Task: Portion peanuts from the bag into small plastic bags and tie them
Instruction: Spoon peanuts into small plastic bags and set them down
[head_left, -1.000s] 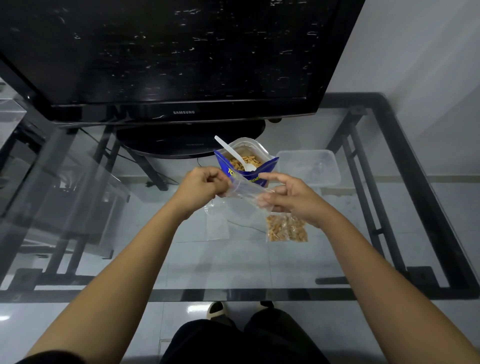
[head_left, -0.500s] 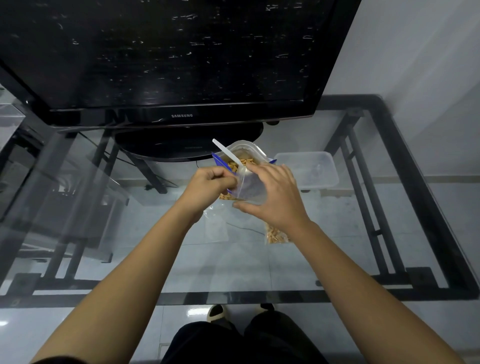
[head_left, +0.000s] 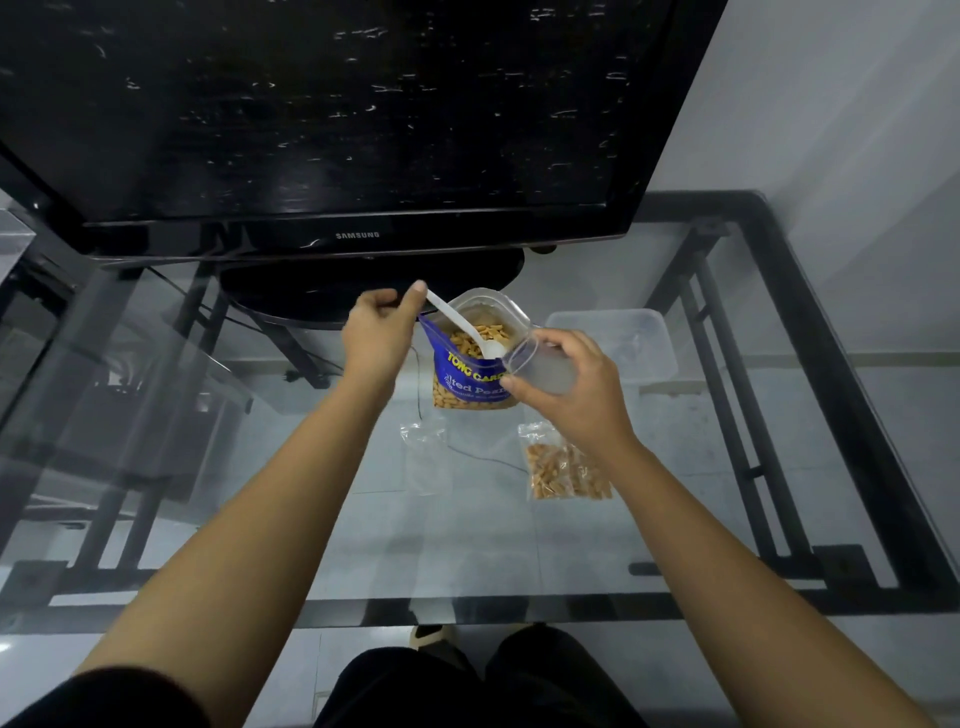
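A blue peanut bag stands open on the glass table, peanuts showing inside. A white plastic spoon rests in it, bowl down. My left hand pinches the top of the spoon's handle. My right hand holds a small clear plastic bag with its mouth open, right beside the peanut bag's rim. A small bag filled with peanuts lies on the glass under my right wrist. An empty small bag lies flat to its left.
A large black television on a round stand fills the back of the glass table. A clear plastic container sits right of the peanut bag. The table's black metal frame runs along the right and front edges.
My left hand let go of the small bag and moved up to the spoon handle. My right hand shifted right with the small bag, now held open, uncovering the peanut bag.
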